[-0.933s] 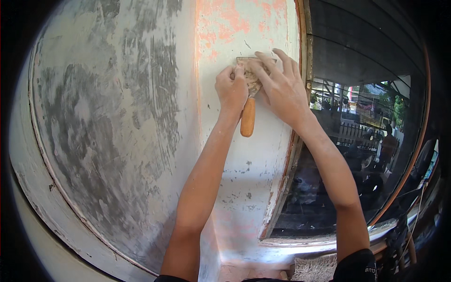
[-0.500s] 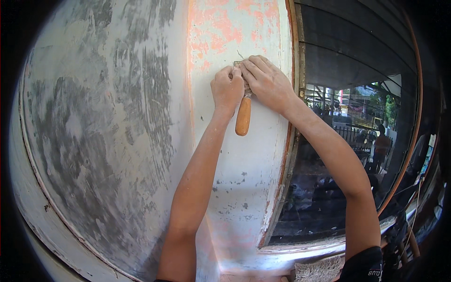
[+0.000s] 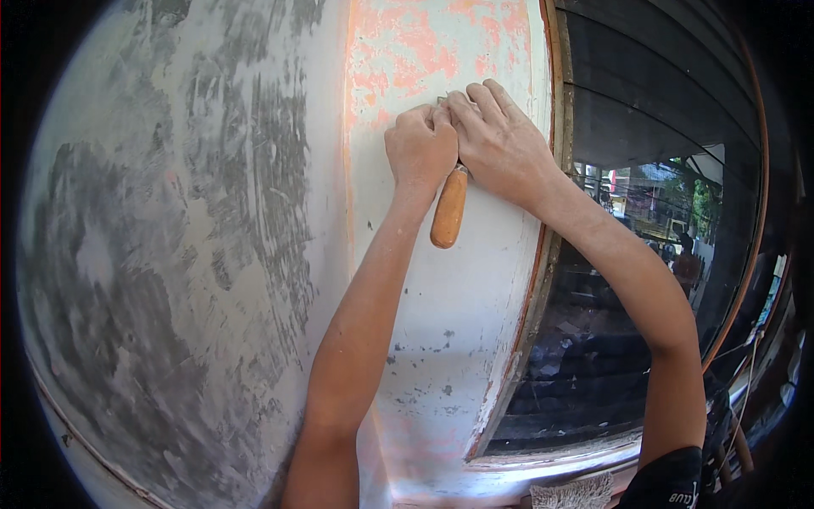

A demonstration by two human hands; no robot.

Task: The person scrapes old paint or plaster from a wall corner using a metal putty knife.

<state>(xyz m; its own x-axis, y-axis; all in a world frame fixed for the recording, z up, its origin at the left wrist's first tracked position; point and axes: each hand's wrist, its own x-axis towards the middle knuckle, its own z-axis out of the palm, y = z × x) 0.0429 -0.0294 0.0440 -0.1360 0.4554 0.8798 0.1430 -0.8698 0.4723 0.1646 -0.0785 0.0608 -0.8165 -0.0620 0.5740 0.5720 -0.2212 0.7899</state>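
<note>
A scraper with a wooden handle (image 3: 448,210) is held against a narrow strip of white wall (image 3: 424,288), its handle pointing down. My left hand (image 3: 420,146) is closed around its upper part, thumb and fingers bunched together. From the other side my right hand (image 3: 504,151) grips the scraper too, its hidden thumb side against the tool and its outer fingers slightly apart. Only a small corner of the blade shows above the fingertips; both hands cover the rest. Dust coats my knuckles. Above the hands, the wall has patchy pink paint (image 3: 415,51) showing through.
To the left stretches a large wall panel (image 3: 170,254) smeared grey and white. On the right, a worn wooden frame (image 3: 530,314) borders a dark window (image 3: 619,339) with street reflections. A shaggy grey mat (image 3: 572,494) lies at the bottom, below the sill.
The view has shifted a little, so the wall and window sit further right. My right hand's outer fingers have lifted and spread. Less of the scraper's blade shows above the fingers.
</note>
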